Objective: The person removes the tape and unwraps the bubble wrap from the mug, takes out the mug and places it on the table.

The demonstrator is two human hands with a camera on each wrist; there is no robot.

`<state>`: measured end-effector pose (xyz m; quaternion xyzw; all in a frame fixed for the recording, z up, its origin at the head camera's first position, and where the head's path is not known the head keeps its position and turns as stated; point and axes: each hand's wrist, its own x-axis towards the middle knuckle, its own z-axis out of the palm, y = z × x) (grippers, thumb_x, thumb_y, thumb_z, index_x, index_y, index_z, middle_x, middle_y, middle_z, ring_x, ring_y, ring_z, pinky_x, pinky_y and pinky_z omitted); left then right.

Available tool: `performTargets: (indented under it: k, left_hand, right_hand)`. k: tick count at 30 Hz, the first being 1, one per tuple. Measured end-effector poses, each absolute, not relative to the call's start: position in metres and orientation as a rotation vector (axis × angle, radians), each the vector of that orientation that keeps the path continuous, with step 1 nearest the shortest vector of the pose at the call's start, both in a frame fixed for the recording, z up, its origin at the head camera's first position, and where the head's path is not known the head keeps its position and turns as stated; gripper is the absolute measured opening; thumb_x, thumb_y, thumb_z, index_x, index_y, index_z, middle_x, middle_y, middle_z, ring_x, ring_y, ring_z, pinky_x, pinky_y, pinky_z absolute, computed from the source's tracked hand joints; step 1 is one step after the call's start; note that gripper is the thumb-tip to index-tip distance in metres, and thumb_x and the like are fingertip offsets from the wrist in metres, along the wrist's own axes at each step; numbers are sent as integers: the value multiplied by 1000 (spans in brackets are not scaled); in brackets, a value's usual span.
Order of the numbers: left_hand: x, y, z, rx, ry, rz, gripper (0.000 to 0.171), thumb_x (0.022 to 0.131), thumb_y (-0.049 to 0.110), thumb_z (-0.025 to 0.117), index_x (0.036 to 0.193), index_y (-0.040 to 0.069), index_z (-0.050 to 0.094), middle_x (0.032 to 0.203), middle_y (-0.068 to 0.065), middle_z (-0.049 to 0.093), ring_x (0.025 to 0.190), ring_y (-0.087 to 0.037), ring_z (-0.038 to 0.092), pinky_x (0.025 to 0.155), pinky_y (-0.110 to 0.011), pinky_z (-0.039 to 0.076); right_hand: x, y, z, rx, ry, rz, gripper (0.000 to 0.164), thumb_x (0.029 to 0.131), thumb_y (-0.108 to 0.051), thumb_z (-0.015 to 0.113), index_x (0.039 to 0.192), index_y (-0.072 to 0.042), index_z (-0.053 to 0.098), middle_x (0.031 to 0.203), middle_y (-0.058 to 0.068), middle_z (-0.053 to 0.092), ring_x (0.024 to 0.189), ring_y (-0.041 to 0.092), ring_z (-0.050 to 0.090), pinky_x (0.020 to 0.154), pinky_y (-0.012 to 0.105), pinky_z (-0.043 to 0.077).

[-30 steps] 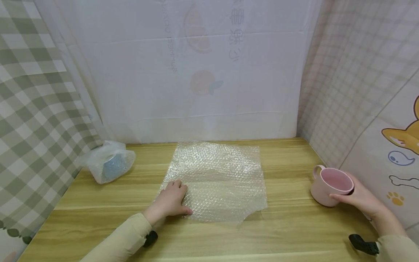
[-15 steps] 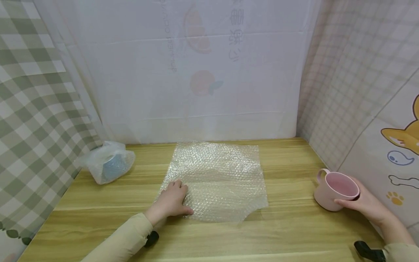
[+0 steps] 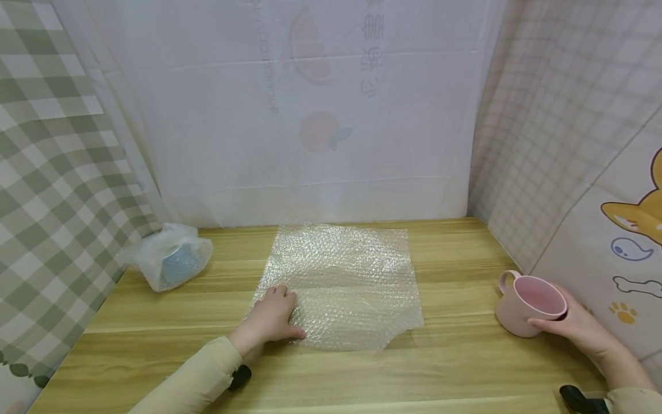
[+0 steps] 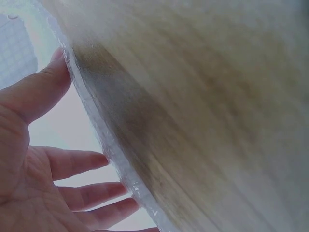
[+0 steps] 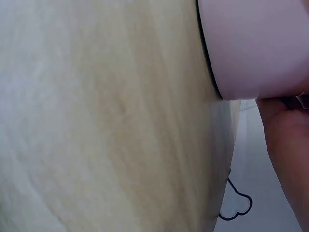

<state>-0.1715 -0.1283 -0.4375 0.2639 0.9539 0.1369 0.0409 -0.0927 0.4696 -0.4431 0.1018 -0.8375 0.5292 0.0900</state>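
A pink mug stands at the right end of the table, its handle turned to the far left side. My right hand holds the mug from its right, thumb across the near side and the other fingers mostly hidden behind it. In the right wrist view, the mug's wall and dark bottom edge are close to the wood. A sheet of clear bubble wrap lies flat at mid-table. My left hand rests on its near left edge with fingers spread; the left wrist view shows the fingertips along that edge.
At the back left sits a blue object wrapped in bubble wrap. A white cloth hangs behind the wooden table, with a green checked cloth on the left. A printed wall covering rises close beyond my right hand.
My right hand and the mug have shifted slightly to the right and nearer to me, mostly in the first half second. My left hand and the bubble wrap have hardly moved.
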Motion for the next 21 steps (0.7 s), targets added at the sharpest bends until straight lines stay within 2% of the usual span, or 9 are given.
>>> performTargets:
  k: [21]
  left_hand:
    - [-170,-126,-438,782,2918,423,62,66,49,88,96,2,59,99,-16,52,97,-36,51,67,-50,53]
  right_hand:
    - [-86,470,-446,295,-2514,1602,77,79,20,64,132,-32,44,118,-16,55,103,-6,52,81,8,42]
